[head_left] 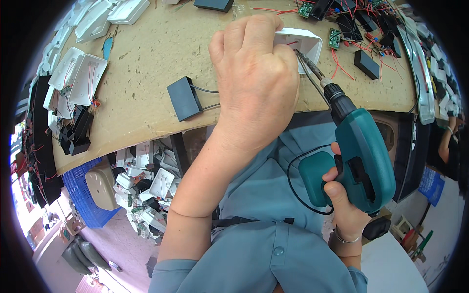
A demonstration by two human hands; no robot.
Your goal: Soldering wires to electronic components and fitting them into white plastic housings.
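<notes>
1. White plastic housing: landmark; at the worktable, near the person's side, open face showing, partly under the left hand.
2. Left hand: closed on the housing's left part, back of hand up, knuckles arched, fingers curled away from the person. Fingertips hidden, so exact finger contacts can't be told.
3. Left forearm: rises from the lower edge, slanting up and right to the housing; sleeve ends around the elbow.
4. Right hand: below and right of the housing, wrapped around the handle of a teal pistol-grip power tool. Thumb and some fingers show along the grip; wrist under the tool, bracelet on it.
5. Tool tilted, nose up-left; slim dark tip reaches into the housing, beside a red wire. Contact between tip and wire: can't tell.
6. Black rectangular box: left of the housing and nearer the person; two dark leads run from it under the left wrist.
7. Green circuit board: just right of the housing. Another black box: farther right.
8. Open white casings: well left of the housing.
</notes>
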